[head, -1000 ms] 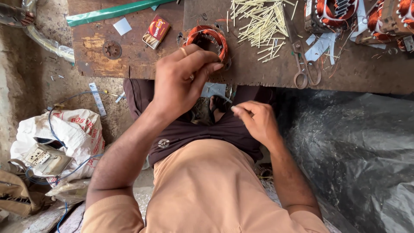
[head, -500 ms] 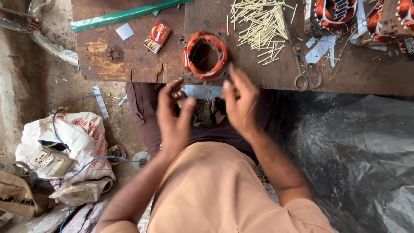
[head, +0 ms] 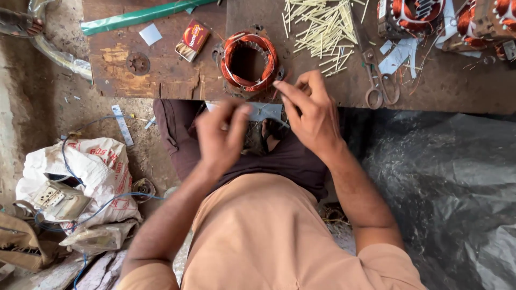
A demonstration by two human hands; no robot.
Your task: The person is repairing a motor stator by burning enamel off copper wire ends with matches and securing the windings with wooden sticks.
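A round stator (head: 248, 60) wound with copper wire lies on the wooden bench (head: 161, 75), near its front edge. Just below that edge I hold a pale grey strip of sheet material (head: 266, 111) stretched between both hands. My left hand (head: 223, 137) pinches its left end with the fingers pointing up. My right hand (head: 309, 110) pinches the right end, its fingertips close to the stator's lower right rim. Both hands hover over my lap, in front of the bench.
A heap of thin pale sticks (head: 322, 29), scissors (head: 379, 80), a small red box (head: 192, 38), a green strip (head: 140, 16) and more wound stators (head: 414, 13) lie on the bench. A white sack (head: 91, 172) with cables sits on the floor at left, black plastic sheeting (head: 446, 177) at right.
My left hand has come off the stator and dropped below the bench edge. My right hand has risen from my lap to meet it, and the grey strip is now held between them.
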